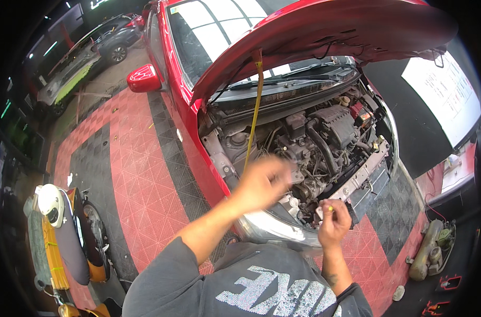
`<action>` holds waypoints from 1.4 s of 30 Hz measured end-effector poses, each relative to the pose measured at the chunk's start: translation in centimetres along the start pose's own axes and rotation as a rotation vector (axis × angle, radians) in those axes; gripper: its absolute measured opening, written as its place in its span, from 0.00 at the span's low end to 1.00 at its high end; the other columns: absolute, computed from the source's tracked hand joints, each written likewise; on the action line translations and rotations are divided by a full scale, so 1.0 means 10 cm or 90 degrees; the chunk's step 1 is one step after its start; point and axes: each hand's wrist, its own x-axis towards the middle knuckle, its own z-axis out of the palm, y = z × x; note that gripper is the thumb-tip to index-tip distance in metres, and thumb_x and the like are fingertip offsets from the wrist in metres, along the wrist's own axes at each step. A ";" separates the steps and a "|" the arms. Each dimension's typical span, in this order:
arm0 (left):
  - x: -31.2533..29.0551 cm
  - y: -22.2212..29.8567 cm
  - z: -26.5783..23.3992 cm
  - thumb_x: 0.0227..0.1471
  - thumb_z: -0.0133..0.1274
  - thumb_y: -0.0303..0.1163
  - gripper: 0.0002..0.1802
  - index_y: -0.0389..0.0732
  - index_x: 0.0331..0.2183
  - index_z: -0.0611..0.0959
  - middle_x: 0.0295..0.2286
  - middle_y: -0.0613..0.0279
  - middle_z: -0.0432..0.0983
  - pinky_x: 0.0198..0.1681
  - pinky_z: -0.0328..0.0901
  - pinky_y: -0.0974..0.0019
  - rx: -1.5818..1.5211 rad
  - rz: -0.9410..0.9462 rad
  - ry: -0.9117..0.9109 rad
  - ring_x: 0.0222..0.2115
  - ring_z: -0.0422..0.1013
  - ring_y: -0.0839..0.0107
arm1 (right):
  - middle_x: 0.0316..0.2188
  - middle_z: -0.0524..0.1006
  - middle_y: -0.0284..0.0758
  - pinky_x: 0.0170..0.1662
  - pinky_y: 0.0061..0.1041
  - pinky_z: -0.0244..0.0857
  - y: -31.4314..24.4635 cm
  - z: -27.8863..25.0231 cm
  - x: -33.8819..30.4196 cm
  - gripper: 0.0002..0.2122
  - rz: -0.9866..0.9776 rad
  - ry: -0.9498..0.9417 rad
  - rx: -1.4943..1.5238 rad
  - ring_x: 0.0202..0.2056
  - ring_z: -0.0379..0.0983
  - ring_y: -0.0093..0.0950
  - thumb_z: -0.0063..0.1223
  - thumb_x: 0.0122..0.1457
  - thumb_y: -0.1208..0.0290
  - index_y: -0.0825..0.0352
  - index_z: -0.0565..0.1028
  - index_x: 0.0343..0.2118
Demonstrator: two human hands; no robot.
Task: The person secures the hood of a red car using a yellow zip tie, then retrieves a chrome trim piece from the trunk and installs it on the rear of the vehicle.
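Observation:
My left hand [264, 182] hangs over the near left part of the engine bay, in front of the engine [330, 129]. Motion smears its fingers, so whether they grip anything is unclear. Lower and to the right, my right hand [335, 224] is closed in a pinch above the front edge of the car. A small yellow-green tip [330, 208] shows between its thumb and finger; the rest of that thing is hidden. The red car's hood [335, 31] is raised, and a yellow rod [257, 100] runs from it down into the bay. Below my hands lies the headlight [272, 226].
A red side mirror [144, 78] juts out at the left. On the red and black tiled floor stands a scooter [79, 232] with a white helmet [51, 205]. A dusty lamp-like part [431, 251] lies at the right, and a grey car [111, 39] is parked behind.

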 end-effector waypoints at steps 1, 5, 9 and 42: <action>0.21 0.10 -0.18 0.65 0.63 0.41 0.20 0.33 0.48 0.88 0.42 0.57 0.85 0.52 0.72 0.60 0.027 -0.044 0.150 0.46 0.79 0.68 | 0.31 0.84 0.37 0.39 0.28 0.73 0.00 -0.04 0.02 0.03 0.049 -0.037 -0.039 0.33 0.81 0.30 0.65 0.64 0.77 0.70 0.83 0.35; 0.94 0.13 -0.72 0.62 0.66 0.38 0.19 0.30 0.44 0.89 0.35 0.60 0.86 0.43 0.70 0.67 -0.166 -0.037 0.520 0.39 0.76 0.76 | 0.33 0.84 0.39 0.39 0.29 0.74 0.11 0.08 -0.03 0.06 0.053 -0.214 -0.101 0.34 0.82 0.30 0.65 0.64 0.75 0.71 0.83 0.40; 1.31 0.05 -0.84 0.62 0.65 0.30 0.12 0.31 0.43 0.90 0.35 0.62 0.87 0.47 0.71 0.66 -0.327 0.048 0.490 0.36 0.79 0.74 | 0.42 0.83 0.42 0.42 0.29 0.77 0.06 0.34 -0.30 0.20 0.156 -0.304 -0.037 0.37 0.83 0.31 0.65 0.62 0.77 0.68 0.78 0.58; 1.46 0.13 -0.73 0.66 0.59 0.29 0.10 0.31 0.41 0.88 0.32 0.62 0.83 0.39 0.71 0.66 -0.508 0.029 0.450 0.32 0.76 0.74 | 0.48 0.83 0.41 0.43 0.29 0.78 0.35 0.29 -0.53 0.18 0.249 -0.397 0.014 0.42 0.83 0.31 0.66 0.64 0.71 0.69 0.79 0.56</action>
